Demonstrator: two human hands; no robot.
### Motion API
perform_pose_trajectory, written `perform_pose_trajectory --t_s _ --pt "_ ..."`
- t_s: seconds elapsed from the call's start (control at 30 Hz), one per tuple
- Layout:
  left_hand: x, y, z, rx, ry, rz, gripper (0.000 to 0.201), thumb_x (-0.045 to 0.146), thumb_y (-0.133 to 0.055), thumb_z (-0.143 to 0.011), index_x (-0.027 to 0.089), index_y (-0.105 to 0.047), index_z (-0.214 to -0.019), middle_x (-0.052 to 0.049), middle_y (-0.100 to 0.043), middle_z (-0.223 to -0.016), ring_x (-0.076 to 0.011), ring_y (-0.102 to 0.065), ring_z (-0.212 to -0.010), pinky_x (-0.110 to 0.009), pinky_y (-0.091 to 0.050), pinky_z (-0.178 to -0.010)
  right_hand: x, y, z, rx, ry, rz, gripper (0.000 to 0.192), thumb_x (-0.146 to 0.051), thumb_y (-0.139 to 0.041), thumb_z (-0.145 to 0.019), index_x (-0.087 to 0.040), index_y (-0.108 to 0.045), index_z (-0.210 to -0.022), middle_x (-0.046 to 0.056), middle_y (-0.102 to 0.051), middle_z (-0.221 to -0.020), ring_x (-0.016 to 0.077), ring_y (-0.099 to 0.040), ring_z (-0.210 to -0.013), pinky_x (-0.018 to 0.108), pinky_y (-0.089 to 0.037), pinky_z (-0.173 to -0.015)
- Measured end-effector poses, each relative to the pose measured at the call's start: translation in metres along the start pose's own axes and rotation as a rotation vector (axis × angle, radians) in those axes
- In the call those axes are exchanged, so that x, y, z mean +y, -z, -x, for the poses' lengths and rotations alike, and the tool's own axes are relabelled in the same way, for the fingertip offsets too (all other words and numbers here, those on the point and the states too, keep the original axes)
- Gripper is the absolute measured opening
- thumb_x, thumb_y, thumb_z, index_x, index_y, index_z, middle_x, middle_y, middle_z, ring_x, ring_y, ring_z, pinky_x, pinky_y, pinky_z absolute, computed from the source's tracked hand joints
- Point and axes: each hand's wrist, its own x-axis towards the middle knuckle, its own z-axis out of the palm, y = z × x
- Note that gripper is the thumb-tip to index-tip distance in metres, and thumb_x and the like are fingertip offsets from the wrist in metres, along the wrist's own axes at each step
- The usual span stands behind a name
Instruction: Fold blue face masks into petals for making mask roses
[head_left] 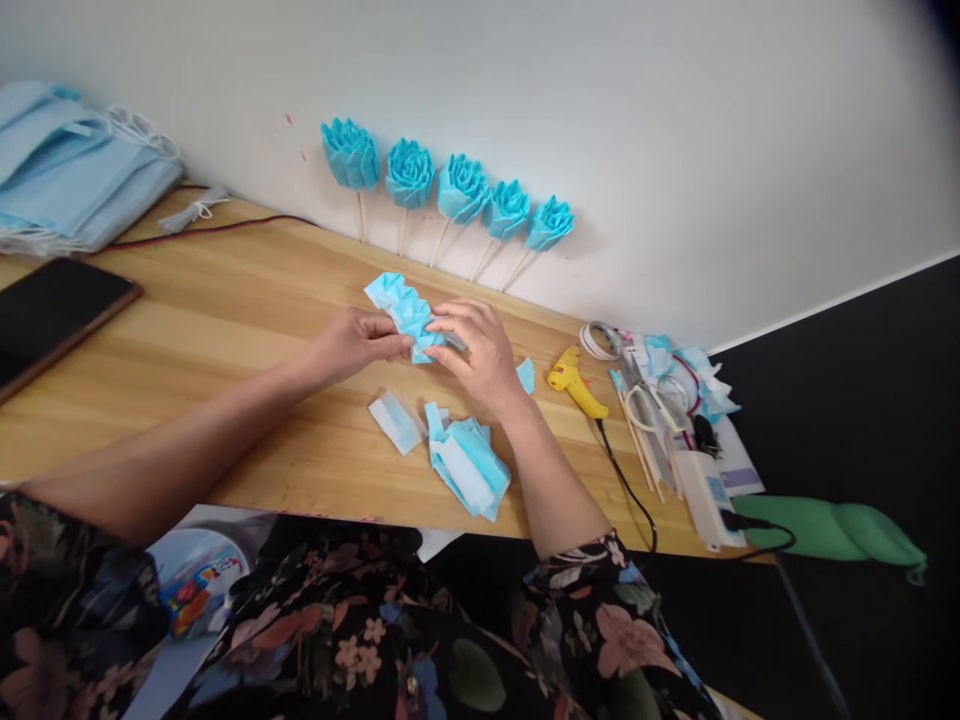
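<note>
My left hand (352,343) and my right hand (476,350) both pinch a pleated light-blue strip (397,302) that lies on the wooden table (225,330). The strip's far end sticks out up and left of my fingers. A pile of folded blue and white pieces (466,462) lies just in front of my right wrist. A smaller folded piece (396,420) rests to its left. A tiny blue scrap (526,375) sits right of my right hand.
Several blue fabric roses on sticks (450,190) lean against the white wall. A yellow glue gun (574,381) with a black cord, scissors (651,400), tape and scraps lie at the right. A stack of blue face masks (67,170) and a dark phone (52,310) sit at the left.
</note>
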Motion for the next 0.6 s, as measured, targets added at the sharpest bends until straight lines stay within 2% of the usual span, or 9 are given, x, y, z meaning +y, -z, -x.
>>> perform_pose_trajectory --t_s 0.27,0.47,0.6 --pt "-0.0010 -0.0007 -0.0005 0.028 -0.004 0.020 0.036 0.052 -0.072 -0.077 0.016 -0.075 -0.080 -0.005 -0.074 -0.079 -0.0204 -0.068 -0.078 -0.035 -0.056 -0.080 -0.0007 -0.0033 0.0030 0.012 -0.043 -0.111 0.024 -0.044 -0.067 -0.092 -0.026 -0.069 -0.108 0.003 -0.076 -0.106 0.0230 -0.066 -0.103 0.039 -0.044 -0.096" --pt "-0.0039 -0.0007 -0.0014 0.005 -0.045 0.024 0.034 0.050 -0.072 -0.078 0.017 -0.075 -0.078 -0.003 -0.072 -0.074 -0.0198 -0.067 -0.076 -0.032 -0.054 -0.075 -0.0014 -0.0067 0.0029 -0.035 -0.056 -0.177 0.019 -0.042 -0.067 -0.093 -0.026 -0.069 -0.103 0.003 -0.075 -0.102 0.0213 -0.065 -0.098 0.036 -0.045 -0.091" --pt "-0.0047 -0.0007 -0.0019 -0.013 -0.086 0.017 0.031 0.047 -0.072 -0.079 0.016 -0.074 -0.077 -0.002 -0.072 -0.075 -0.0182 -0.065 -0.074 -0.030 -0.051 -0.072 -0.0013 -0.0082 0.0025 -0.081 -0.063 -0.184 0.023 -0.046 -0.064 -0.093 -0.023 -0.067 -0.096 0.003 -0.073 -0.096 0.0200 -0.063 -0.092 0.034 -0.043 -0.085"
